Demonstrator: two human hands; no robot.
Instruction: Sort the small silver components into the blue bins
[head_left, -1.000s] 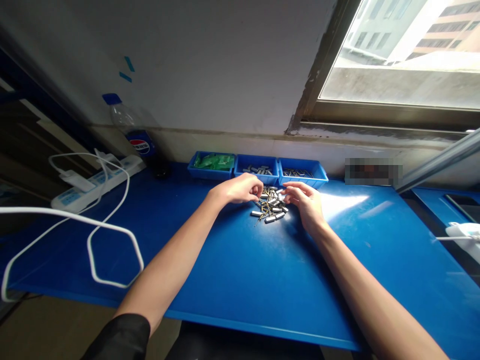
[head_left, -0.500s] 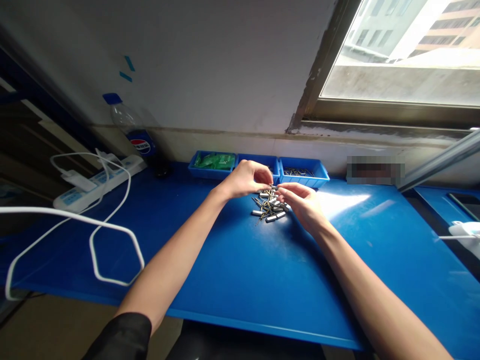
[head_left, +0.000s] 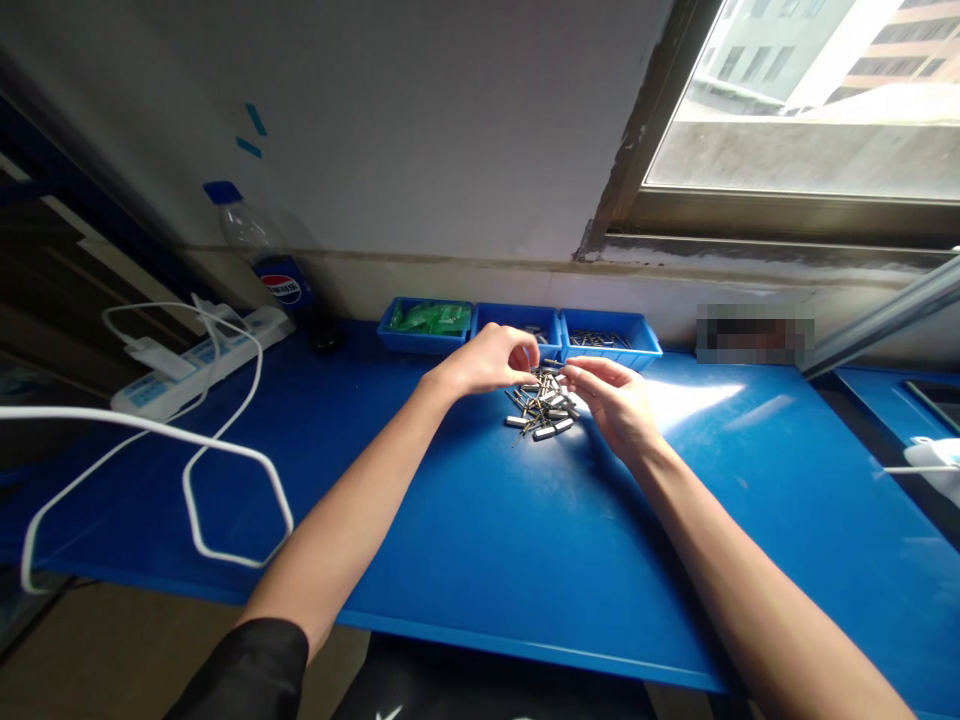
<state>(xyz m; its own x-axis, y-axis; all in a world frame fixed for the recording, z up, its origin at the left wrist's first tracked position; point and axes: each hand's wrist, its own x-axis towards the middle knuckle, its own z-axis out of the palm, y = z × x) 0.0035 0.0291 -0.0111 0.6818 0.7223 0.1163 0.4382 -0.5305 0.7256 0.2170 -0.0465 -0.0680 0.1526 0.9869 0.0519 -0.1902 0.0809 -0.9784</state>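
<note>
Both hands are over a loose pile of small metal pins and short white-and-black pieces [head_left: 551,412] on the blue table [head_left: 480,540]. My left hand [head_left: 486,360] is at the pile's upper left, its fingers curled toward the thumb in a pinch. Whatever lies between those tips is too small to make out. On the pile's right side, my right hand [head_left: 613,402] pinches a small, dark, slim piece [head_left: 553,363] between thumb and fingers. The two sets of fingertips are a short gap apart.
Three blue bins line the wall: one with green packets [head_left: 429,319], a middle one [head_left: 517,318] partly hidden by my left hand, and one with thin metal pins [head_left: 600,340]. Leftward are a cola bottle [head_left: 283,285], a power strip [head_left: 150,385] and a looping white cable [head_left: 240,455].
My fingertips have drawn apart, the left hand shifting slightly left and the right hand slightly right. The dark piece now shows at my right fingertips.
</note>
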